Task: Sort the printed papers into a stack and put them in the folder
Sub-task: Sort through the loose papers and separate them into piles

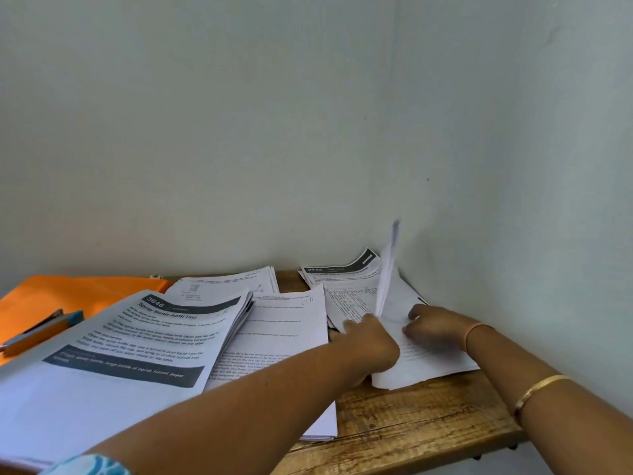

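White papers (428,363) under hands (371,339) (435,325), orange folder (68,293) far-left

You have four piles of printed papers (113,341), one orange folder (68,293), one stapler (37,329) and two hands, left hand (370,341) and right hand (435,325).

Office-like desk corner, wooden table (411,416), printed papers (102,354), stapler (37,330), orange folder (68,289)
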